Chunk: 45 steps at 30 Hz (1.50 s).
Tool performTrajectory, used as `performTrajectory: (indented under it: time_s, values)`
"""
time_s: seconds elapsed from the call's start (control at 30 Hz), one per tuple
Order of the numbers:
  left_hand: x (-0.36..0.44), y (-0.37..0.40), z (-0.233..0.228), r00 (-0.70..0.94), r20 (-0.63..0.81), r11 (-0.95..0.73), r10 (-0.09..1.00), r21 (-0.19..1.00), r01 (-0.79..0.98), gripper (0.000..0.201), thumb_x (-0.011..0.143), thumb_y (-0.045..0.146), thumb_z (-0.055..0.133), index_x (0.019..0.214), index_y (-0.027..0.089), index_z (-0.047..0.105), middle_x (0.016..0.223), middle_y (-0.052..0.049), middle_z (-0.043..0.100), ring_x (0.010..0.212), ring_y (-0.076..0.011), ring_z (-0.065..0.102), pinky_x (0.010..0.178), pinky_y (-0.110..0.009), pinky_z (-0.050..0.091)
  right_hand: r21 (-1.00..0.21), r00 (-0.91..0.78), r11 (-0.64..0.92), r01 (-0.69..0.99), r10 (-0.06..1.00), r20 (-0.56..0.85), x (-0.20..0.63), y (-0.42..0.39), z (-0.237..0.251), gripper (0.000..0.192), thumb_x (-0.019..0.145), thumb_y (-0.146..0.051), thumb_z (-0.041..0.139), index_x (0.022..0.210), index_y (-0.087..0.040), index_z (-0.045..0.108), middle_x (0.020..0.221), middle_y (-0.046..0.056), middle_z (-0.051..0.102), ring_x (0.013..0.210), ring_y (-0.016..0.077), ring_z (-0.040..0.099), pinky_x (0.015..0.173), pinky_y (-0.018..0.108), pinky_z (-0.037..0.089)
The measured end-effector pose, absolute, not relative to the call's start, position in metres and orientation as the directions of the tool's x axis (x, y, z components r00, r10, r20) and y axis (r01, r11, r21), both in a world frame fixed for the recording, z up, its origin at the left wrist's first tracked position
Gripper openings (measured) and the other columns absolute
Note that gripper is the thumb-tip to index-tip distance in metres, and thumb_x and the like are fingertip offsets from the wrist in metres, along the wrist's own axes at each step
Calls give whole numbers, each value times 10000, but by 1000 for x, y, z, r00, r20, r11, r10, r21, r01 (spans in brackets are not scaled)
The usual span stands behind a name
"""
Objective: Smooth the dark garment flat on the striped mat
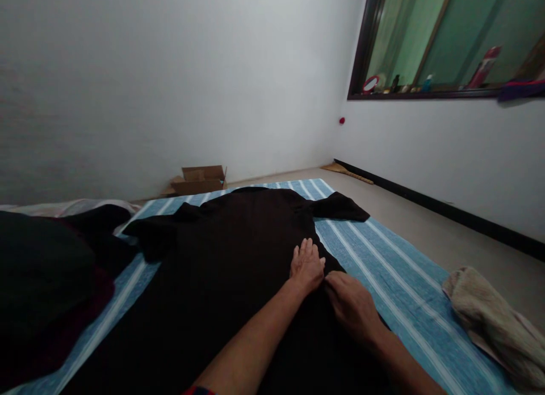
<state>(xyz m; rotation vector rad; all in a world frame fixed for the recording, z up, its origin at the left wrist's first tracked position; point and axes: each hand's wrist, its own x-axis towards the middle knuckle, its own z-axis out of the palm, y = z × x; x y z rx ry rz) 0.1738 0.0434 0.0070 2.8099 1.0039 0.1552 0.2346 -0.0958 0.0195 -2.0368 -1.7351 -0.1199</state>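
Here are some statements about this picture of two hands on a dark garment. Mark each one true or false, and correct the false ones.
1. The black garment lies spread on a blue striped cloth. True.
2. The left hand rests flat on the garment. True.
3. The right hand holds the beige towel. False: it is on the garment's edge; the towel lies apart.
4. A cardboard box stands on the window sill. False: it sits on the floor by the wall.
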Motion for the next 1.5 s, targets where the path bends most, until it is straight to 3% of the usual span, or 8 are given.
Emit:
performTrajectory:
  time_s: [0.2,0.57,0.9,1.03,1.13,1.2,1.33,1.5]
  values:
    - [167,37,-2,790,11,-780,612,171,602,582,916,424,208,1395,107,305,1495,-105,214,1389,-207,99,1121,-416,146,-230,240,-136,964,817,524,231,-103,-31,340,838,-161,396,1133,-184,564,1184,123,583,1130,244,521,953,405,425]
    - [151,27,4,812,-52,-787,581,218,577,692,891,534,207,1419,87,245,1506,-118,144,1392,-226,51,1120,-463,96,-160,278,-228,960,803,527,228,-109,-40,313,846,-211,414,1108,-182,583,1173,137,587,1116,265,530,946,410,409]
    - [149,29,8,853,-102,-827,512,210,521,688,848,418,366,1446,146,163,1513,-139,107,1386,-304,27,1089,-556,65,-606,448,-183,774,834,321,230,-31,49,194,820,-252,443,794,-203,630,814,55,647,763,178,600,682,261,405]
    - [142,39,18,890,-77,-832,450,327,449,714,810,473,436,1429,200,210,1499,-104,207,1366,-309,163,1077,-555,145,-816,549,-102,569,786,284,245,41,54,183,742,-259,496,696,-186,657,694,38,650,703,183,605,653,262,414]
    - [130,62,31,900,-41,-830,433,371,416,471,831,369,432,1266,195,467,1293,-83,524,1176,-236,482,1007,-398,348,-876,603,-90,474,759,248,260,83,37,248,741,-269,440,693,-166,660,656,40,655,636,173,618,582,250,437]
    - [125,87,39,854,-4,-809,520,319,494,293,840,288,422,1054,202,604,1064,-54,649,997,-191,592,906,-313,426,-907,634,-85,413,741,220,268,101,22,290,746,-283,399,690,-160,654,621,39,651,572,166,615,531,247,443]
    - [137,146,46,727,83,-722,681,237,650,273,851,175,386,986,162,623,1016,-98,649,983,-196,598,859,-301,448,-925,654,-58,376,724,221,275,111,-6,241,711,-296,434,680,-180,643,617,25,652,588,176,625,563,267,464]
    - [181,190,31,704,151,-717,694,222,660,302,829,100,389,1015,190,609,1080,-65,611,1042,-167,552,912,-274,420,-921,630,-7,390,731,261,274,101,-23,227,698,-307,480,796,-198,653,748,16,672,696,182,628,702,297,465]
